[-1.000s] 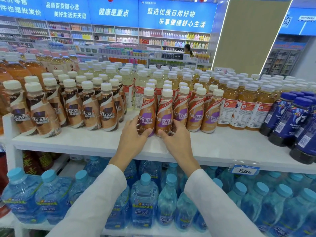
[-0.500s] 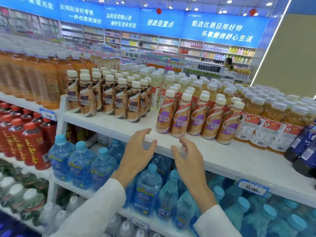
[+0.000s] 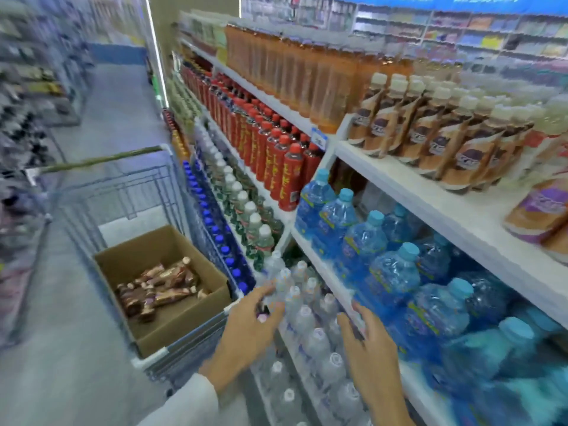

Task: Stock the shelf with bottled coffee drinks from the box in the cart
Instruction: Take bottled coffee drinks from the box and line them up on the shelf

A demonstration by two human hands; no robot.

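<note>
head view: tilted and smeared by motion blur, looking along a shop aisle; fine label print unreadable.
shelving [image 3: 455,216]: white boards on the right side, running away down the aisle.
cart [image 3: 129,192]: wire trolley in the aisle, left of the shelving, just beside its lower rows.
box [image 3: 172,321]: open brown carton sitting in the cart's near end.
amber bottles [image 3: 292,72]: long row on the top board, far end.
red bottles [image 3: 276,155]: one level down, under the amber row.
blue water bottles [image 3: 362,241]: fill the level below the coffee.
clear water bottles [image 3: 307,321]: lowest row, behind both hands.
shelved coffee bottles [image 3: 430,136]: brown labels, cream caps, upright on the top board, right of the amber row.
left hand [image 3: 249,330]: fingers spread and loose, holding nothing; just beside the cart's near corner, in front of the clear bottles; contact cannot be told.
right hand [image 3: 372,352]: spread wide, empty, near the lower shelf edge.
boxed coffee bottles [image 3: 159,285]: the stock to place, lying on their sides in a loose heap on the box floor.
</note>
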